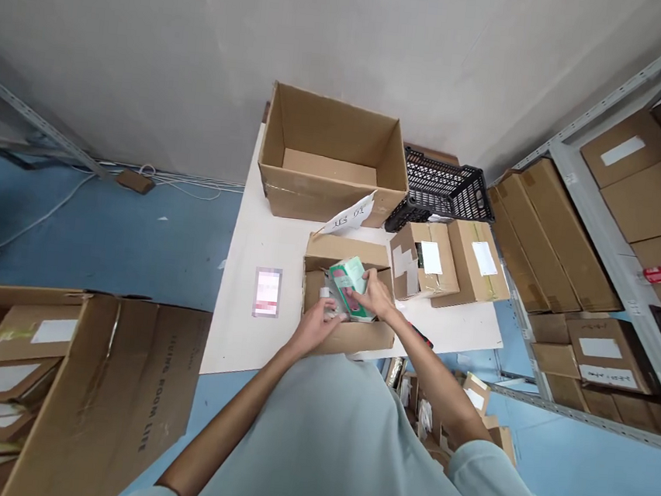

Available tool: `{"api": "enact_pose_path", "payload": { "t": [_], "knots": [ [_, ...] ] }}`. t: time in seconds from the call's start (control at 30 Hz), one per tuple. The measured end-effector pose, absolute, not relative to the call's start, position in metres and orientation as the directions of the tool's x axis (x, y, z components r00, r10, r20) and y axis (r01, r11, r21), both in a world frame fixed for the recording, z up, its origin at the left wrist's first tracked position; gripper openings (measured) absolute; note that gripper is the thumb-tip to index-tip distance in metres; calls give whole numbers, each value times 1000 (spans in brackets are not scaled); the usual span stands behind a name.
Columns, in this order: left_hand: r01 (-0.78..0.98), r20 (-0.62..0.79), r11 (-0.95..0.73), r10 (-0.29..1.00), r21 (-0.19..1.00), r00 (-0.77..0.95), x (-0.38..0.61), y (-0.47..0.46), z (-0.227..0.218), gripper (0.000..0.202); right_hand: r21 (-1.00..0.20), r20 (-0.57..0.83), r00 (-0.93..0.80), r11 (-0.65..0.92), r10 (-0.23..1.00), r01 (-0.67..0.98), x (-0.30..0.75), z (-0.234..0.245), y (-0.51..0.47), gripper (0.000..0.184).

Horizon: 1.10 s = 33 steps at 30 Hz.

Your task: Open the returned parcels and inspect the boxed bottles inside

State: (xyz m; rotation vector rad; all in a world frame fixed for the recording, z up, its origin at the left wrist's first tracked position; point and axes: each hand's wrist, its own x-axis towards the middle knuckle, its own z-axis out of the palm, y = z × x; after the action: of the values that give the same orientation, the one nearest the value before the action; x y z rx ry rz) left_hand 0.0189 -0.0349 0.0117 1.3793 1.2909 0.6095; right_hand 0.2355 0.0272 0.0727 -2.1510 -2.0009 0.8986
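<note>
By the right hand (378, 296), the green pack (346, 278) is pinched; the left hand (316, 328) is curled beside it, whether gripping cannot be told; the pack is held at the open carton (357, 339), frame centre; judged light, smooth, crushable, it is best gripped by both sides.

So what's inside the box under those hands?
A small white item near the left hand; the right hand holds a green packet at the opening. Packet and hands hide what's beneath.
</note>
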Motion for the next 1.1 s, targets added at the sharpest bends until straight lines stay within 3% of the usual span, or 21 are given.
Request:
{"api": "enact_pose_path", "payload": {
  "t": [0.07,0.17,0.27,0.37,0.53,0.73,1.1],
  "knots": [
    [224,-330,278,914,934,238,20,-23,12,55,-629,-284,29,-209,958,748,243,79,24,56],
    [74,-369,363,889,929,272,26,-8,20,71,-895,-206,68,-216,976,390,247,86,23,68],
    [-82,-367,430,843,899,392,33,3,34,76,-974,-205,111,-214,972,73,245,93,23,75],
    [-213,-327,473,810,855,488,43,9,50,80,-976,-218,183,-209,959,-69,246,101,22,77],
    [-221,-264,407,836,886,482,59,19,68,89,-969,-224,196,-197,955,-149,263,115,14,74],
    [-163,-214,302,887,939,410,95,24,77,89,-992,-83,119,-70,989,-108,305,126,9,65],
    [-17,-113,120,966,993,232,228,16,97,87,-999,-39,144,-33,989,-40,401,117,-23,74]
  ]
}}
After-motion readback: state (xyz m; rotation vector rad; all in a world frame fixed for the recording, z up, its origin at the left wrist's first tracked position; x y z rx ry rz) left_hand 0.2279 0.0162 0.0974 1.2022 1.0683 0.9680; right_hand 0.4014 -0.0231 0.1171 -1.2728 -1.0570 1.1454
